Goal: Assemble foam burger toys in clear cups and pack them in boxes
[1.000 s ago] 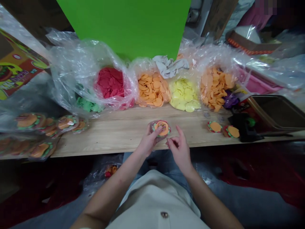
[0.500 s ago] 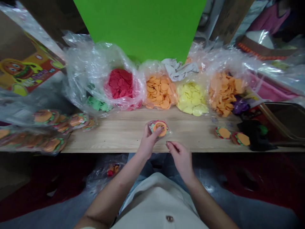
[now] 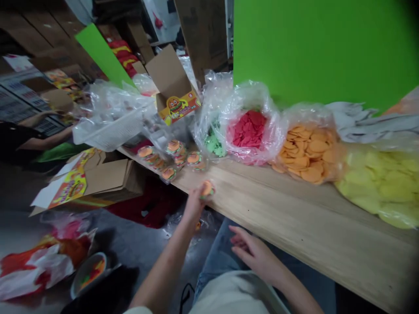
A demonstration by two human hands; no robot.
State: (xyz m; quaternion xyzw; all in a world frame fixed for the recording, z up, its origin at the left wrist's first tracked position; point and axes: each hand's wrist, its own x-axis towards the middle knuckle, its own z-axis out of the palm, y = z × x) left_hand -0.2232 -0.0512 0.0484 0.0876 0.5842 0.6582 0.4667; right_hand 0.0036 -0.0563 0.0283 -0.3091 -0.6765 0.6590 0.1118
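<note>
My left hand point(image 3: 195, 203) reaches out to the left over the edge of the wooden board point(image 3: 294, 218) and is closed on a small wrapped burger-shaped piece point(image 3: 207, 189). Just beyond it lies a heap of similar wrapped burger pieces point(image 3: 170, 160) on the board's left end. My right hand point(image 3: 252, 253) hangs low above my lap, fingers loosely spread, with nothing in it. Open plastic bags stand along the board's back: green discs point(image 3: 214, 143), red discs point(image 3: 249, 129), orange discs point(image 3: 304, 150) and yellow discs point(image 3: 382, 183).
A green panel point(image 3: 321, 48) rises behind the bags. Printed cardboard boxes point(image 3: 173, 87) and flattened cartons point(image 3: 88, 179) lie to the left. Another person's arm point(image 3: 42, 135) is at the far left. Plastic wrappers and a bowl point(image 3: 88, 272) sit on the floor.
My view has swung left. My left hand carried the wrapped burger piece from the board's middle toward the heap on the left. My right hand let go and dropped toward my lap.
</note>
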